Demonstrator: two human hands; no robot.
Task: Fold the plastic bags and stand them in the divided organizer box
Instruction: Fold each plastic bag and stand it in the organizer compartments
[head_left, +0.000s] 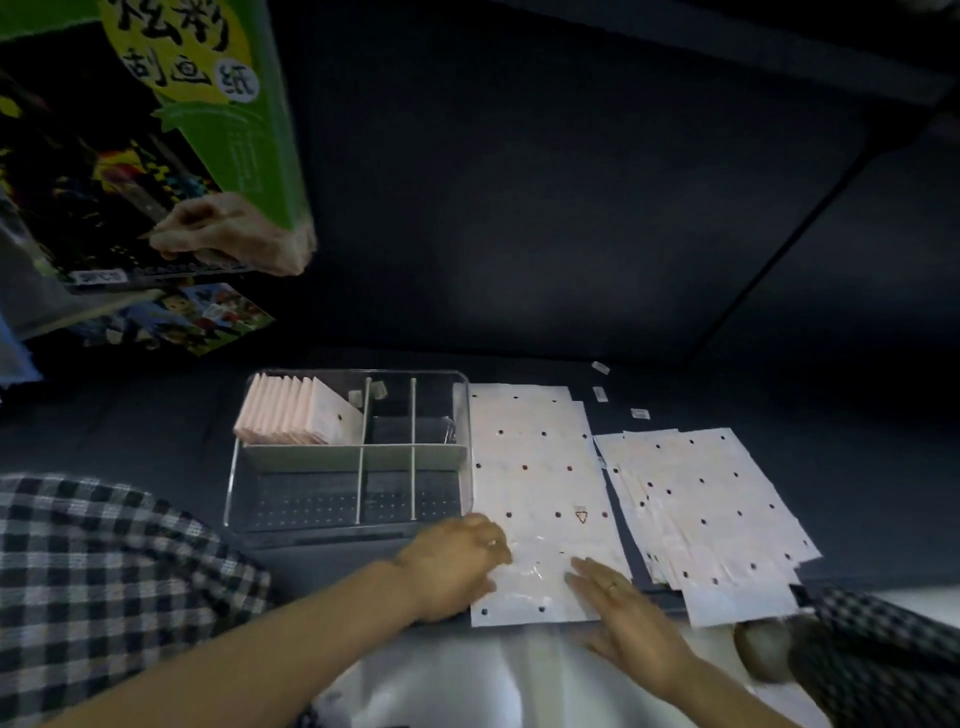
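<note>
A pale dotted plastic bag (540, 483) lies flat on the dark table, just right of the clear divided organizer box (236, 467). My left hand (457, 561) rests at the bag's near left edge, fingers curled over it. My right hand (623, 618) lies flat on the bag's near right corner, fingers straight. Several folded pink bags (291, 415) stand upright in the box's far left compartment. A loose pile of unfolded dotted bags (711, 514) lies to the right.
Another person's hand (228, 239) holds a green printed packet (182, 104) at the upper left, above a colourful package (192, 317). Small white stickers (600, 393) lie beyond the bags. Checked sleeves frame both near corners.
</note>
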